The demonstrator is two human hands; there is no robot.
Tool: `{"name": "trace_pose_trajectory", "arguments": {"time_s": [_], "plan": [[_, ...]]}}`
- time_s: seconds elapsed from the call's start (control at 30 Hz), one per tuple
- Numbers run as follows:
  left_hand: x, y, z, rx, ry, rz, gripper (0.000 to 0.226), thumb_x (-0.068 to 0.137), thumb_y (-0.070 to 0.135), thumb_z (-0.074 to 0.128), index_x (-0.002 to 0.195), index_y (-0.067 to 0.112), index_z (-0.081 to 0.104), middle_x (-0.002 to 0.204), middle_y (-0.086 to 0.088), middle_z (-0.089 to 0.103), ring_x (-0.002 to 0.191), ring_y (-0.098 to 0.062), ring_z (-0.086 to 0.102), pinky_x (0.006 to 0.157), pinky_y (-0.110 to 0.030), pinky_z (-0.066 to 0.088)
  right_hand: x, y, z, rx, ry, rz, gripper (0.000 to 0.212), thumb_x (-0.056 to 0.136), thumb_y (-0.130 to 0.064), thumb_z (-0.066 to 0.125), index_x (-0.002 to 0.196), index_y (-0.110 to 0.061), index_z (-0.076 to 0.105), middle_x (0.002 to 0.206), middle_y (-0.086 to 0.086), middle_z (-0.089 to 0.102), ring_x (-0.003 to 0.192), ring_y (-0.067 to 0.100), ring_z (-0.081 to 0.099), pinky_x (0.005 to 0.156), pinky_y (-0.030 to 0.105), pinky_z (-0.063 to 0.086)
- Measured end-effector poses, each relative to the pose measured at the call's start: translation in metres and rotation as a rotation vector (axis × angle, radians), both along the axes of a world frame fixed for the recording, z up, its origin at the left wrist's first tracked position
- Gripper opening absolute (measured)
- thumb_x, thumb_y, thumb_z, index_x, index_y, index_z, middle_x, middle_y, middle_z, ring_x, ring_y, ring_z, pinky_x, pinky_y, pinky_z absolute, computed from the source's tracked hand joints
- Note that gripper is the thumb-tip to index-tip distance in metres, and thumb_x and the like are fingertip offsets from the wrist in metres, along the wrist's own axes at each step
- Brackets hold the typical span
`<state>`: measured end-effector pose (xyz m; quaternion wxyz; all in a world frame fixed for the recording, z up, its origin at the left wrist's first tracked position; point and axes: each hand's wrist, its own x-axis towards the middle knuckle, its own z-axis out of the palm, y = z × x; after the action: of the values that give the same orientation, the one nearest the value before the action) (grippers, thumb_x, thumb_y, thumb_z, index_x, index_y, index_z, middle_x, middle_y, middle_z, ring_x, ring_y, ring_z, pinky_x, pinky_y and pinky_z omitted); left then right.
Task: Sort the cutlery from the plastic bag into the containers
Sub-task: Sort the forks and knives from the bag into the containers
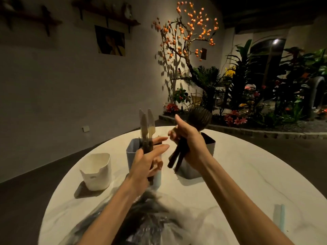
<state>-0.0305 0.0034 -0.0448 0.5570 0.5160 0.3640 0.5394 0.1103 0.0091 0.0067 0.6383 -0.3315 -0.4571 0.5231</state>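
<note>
Left hand point(146, 163), centre of frame: gripping a bundle of knives point(147, 126) by dark handles, pale blades upright; index and middle fingers extended toward the right, remaining fingers and thumb curled round the handles. Three blade tips counted.

Right hand point(187, 144), just right of centre: closed round several dark-handled pieces of cutlery point(178, 154), handles angled down and to the left, thumb raised. Dark rounded end point(200, 119) projecting above the fist; type of utensil not determinable owing to blur.

Three containers on the white round table point(238, 177). White container point(97, 171), left of centre, standing alone, contents not visible. Grey-blue container point(131, 152) directly behind the left hand, largely hidden by it. Grey container point(210, 143) behind the right hand, dark inside, partly hidden.

Clear plastic bag point(150, 221) at bottom centre, lying crumpled on the table between the forearms, dark items showing through; blurred, individual pieces not distinguishable.

Pale blue strip point(279, 218) at lower right on the table, well apart from the containers.

Background: grey wall with picture point(111, 41) upper left; orange-blossomed tree point(189, 32) top centre; planted bed point(265, 96) at right.
</note>
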Motion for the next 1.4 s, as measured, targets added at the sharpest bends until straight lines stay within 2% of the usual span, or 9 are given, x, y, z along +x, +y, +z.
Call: {"name": "trace_pose_trajectory", "arguments": {"time_s": [0.07, 0.17, 0.43, 0.7, 0.87, 1.0, 1.17, 1.27, 1.4], "plan": [[-0.022, 0.008, 0.012, 0.022, -0.038, 0.088, 0.026, 0.087, 0.029, 0.076, 0.111, 0.02, 0.074, 0.085, -0.003, 0.072, 0.068, -0.01, 0.057, 0.056, -0.02, 0.044, -0.022, 0.015, 0.015, 0.014, 0.014, -0.032, 0.036, 0.096, -0.045, 0.063, 0.083, -0.01, 0.062, 0.063, 0.003, 0.06, 0.063, 0.013, 0.065, 0.073, 0.029, 0.05], [-0.054, 0.026, 0.025, 0.05, -0.005, 0.212, 0.014, 0.094, 0.017, 0.068, 0.107, 0.013, 0.073, 0.079, -0.002, 0.072, 0.051, -0.008, 0.048, 0.041, -0.014, 0.038, -0.046, 0.042, 0.029, -0.028, 0.067, -0.053, 0.043, 0.09, -0.054, 0.068, 0.071, -0.019, 0.052, 0.051, -0.001, 0.048, 0.044, 0.012, 0.046, 0.049, 0.024, 0.039], [-0.089, 0.068, 0.005, 0.116, 0.367, 0.328, 0.006, 0.092, 0.007, 0.069, 0.096, 0.01, 0.074, 0.101, -0.006, 0.071, 0.056, -0.018, 0.06, 0.047, -0.018, 0.047, -0.078, 0.102, 0.005, 0.001, -0.068, -0.156, 0.047, 0.089, -0.049, 0.072, 0.06, -0.02, 0.048, 0.048, 0.0, 0.042, 0.038, 0.012, 0.038, 0.039, 0.021, 0.031], [-0.084, 0.087, -0.015, 0.121, 0.461, 0.316, 0.016, 0.087, 0.014, 0.077, 0.101, 0.015, 0.07, 0.101, 0.004, 0.068, 0.077, -0.019, 0.069, 0.056, -0.02, 0.056, -0.084, 0.122, -0.025, -0.033, -0.166, -0.125, 0.038, 0.08, -0.038, 0.084, 0.088, -0.006, 0.064, 0.063, 0.005, 0.064, 0.059, 0.017, 0.067, 0.06, 0.024, 0.056], [-0.09, 0.089, -0.021, 0.088, 0.398, 0.331, 0.008, 0.091, 0.011, 0.072, 0.099, 0.015, 0.07, 0.101, -0.001, 0.069, 0.062, -0.02, 0.067, 0.053, -0.021, 0.054, -0.081, 0.13, -0.021, 0.013, -0.086, -0.113, 0.051, 0.078, -0.016, 0.087, 0.119, -0.007, 0.059, 0.101, 0.016, 0.075, 0.09, 0.027, 0.076, 0.082, 0.031, 0.061], [-0.091, 0.086, -0.021, 0.065, 0.368, 0.324, 0.009, 0.093, 0.009, 0.07, 0.098, 0.016, 0.07, 0.101, -0.002, 0.07, 0.072, -0.025, 0.068, 0.052, -0.022, 0.054, -0.077, 0.132, -0.024, 0.039, -0.121, -0.141, 0.039, 0.084, -0.02, 0.082, 0.115, -0.005, 0.064, 0.101, 0.016, 0.074, 0.09, 0.027, 0.076, 0.081, 0.031, 0.06], [-0.092, 0.083, -0.02, 0.072, 0.353, 0.321, 0.01, 0.092, 0.006, 0.069, 0.098, 0.014, 0.071, 0.104, 0.001, 0.071, 0.069, -0.024, 0.07, 0.055, -0.022, 0.057, -0.075, 0.129, -0.029, 0.118, -0.557, -0.216, 0.029, 0.105, -0.03, 0.051, 0.108, -0.007, 0.068, 0.103, 0.009, 0.073, 0.101, 0.022, 0.071, 0.091, 0.032, 0.058], [-0.091, 0.08, -0.018, 0.094, 0.329, 0.378, 0.015, 0.09, 0.004, 0.07, 0.101, 0.014, 0.069, 0.104, 0.001, 0.068, 0.074, -0.025, 0.071, 0.054, -0.014, 0.053, -0.075, 0.123, -0.038, 0.297, -1.09, -0.291, 0.041, 0.106, -0.048, 0.04, 0.131, -0.023, 0.06, 0.137, -0.001, 0.061, 0.126, 0.016, 0.054, 0.11, 0.038, 0.043], [-0.091, 0.082, -0.018, 0.064, 0.279, 0.471, 0.015, 0.091, 0.007, 0.068, 0.103, 0.015, 0.066, 0.099, -0.003, 0.067, 0.07, -0.021, 0.069, 0.063, -0.025, 0.054, -0.079, 0.117, -0.046, 0.258, -1.689, -0.077, 0.066, 0.103, -0.063, 0.023, 0.157, -0.026, 0.029, 0.162, 0.001, 0.035, 0.144, 0.027, 0.039, 0.117, 0.047, 0.031]]}}
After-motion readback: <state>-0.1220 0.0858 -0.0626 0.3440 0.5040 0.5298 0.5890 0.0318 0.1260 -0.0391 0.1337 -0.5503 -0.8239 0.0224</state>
